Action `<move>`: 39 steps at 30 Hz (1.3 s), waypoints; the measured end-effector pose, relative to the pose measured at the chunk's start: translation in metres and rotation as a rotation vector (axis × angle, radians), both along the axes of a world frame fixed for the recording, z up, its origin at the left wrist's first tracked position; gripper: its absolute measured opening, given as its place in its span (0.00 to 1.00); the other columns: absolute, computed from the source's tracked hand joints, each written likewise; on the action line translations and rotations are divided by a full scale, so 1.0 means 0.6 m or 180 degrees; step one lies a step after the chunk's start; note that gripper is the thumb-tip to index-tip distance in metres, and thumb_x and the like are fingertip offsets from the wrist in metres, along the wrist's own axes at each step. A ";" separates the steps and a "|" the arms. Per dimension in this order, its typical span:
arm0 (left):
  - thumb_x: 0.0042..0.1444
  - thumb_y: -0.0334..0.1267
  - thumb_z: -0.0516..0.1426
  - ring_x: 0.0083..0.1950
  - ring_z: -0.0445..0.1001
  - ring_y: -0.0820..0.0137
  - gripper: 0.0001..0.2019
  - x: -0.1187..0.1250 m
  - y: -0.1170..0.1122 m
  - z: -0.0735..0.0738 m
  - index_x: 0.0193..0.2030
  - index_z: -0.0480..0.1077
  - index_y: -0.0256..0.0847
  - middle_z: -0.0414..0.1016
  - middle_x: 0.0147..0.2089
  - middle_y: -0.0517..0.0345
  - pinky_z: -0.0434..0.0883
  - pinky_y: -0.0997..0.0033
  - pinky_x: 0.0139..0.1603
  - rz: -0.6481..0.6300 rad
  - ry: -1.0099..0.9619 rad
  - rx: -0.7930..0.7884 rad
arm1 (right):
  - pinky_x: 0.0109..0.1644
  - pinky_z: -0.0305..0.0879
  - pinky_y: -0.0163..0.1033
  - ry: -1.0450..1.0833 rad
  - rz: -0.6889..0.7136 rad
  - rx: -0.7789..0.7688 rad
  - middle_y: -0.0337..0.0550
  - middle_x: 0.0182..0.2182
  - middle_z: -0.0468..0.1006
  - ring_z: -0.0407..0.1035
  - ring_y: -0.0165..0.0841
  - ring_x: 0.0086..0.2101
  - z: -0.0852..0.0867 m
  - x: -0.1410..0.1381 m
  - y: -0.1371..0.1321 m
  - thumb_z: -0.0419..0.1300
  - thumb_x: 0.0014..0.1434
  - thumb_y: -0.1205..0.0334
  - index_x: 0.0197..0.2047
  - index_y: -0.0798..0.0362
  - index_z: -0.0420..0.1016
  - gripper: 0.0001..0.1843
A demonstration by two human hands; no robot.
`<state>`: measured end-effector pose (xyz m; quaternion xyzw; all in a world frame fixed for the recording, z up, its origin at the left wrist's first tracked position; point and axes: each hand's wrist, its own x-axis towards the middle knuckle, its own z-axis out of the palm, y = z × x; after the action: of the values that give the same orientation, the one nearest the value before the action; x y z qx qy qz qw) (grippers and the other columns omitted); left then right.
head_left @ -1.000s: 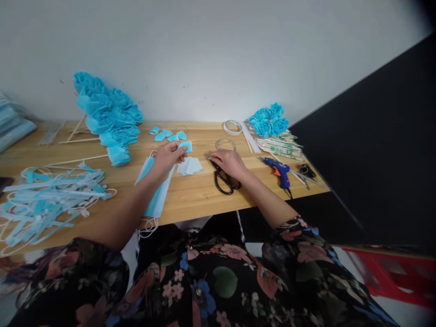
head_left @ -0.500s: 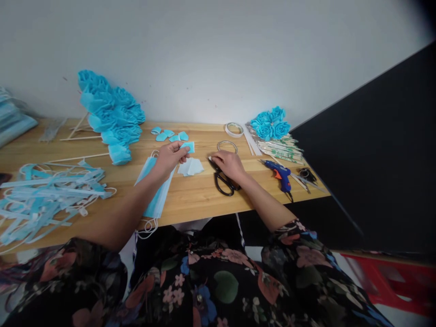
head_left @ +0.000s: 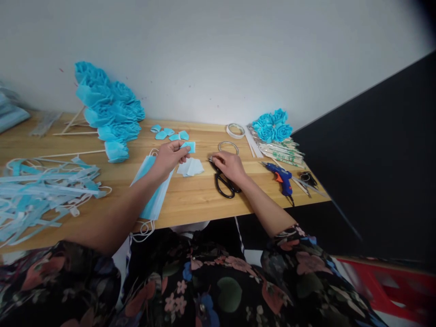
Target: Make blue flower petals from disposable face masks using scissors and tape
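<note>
Pinched in my left hand is a small blue piece of mask fabric, held by its left edge above the table. My right hand has its fingers closed on the black-handled scissors near the blades; the handle loops point toward me and the hand covers much of the middle. Between the hands lie pale cut fabric pieces. Several blue cut pieces are spread beyond my left hand. A blue face mask lies partly under my left forearm.
To the left are blue fabric flowers on sticks and a heap of cut mask strips. At right lie tape rolls, more blue flowers, wrapped sticks and a blue glue gun. A wall borders the table's back.
The view has shifted slightly. Both hands keep almost the same place, the left with the fabric piece and the right at the scissors.
</note>
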<state>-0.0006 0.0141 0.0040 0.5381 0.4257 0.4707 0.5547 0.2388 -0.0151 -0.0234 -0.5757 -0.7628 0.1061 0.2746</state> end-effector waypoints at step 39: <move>0.51 0.37 0.64 0.22 0.67 0.76 0.09 0.001 0.001 -0.006 0.23 0.72 0.39 0.74 0.22 0.59 0.64 0.75 0.25 -0.0056 -0.0055 -0.0069 | 0.43 0.69 0.42 0.0858 -0.0280 0.0633 0.44 0.38 0.82 0.74 0.37 0.38 0.033 -0.016 -0.008 0.55 0.67 0.54 0.40 0.48 0.77 0.11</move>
<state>-0.0001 0.0146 0.0007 0.5317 0.4212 0.4657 0.5683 0.2292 -0.0200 -0.0037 -0.5591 -0.6999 0.0942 0.4345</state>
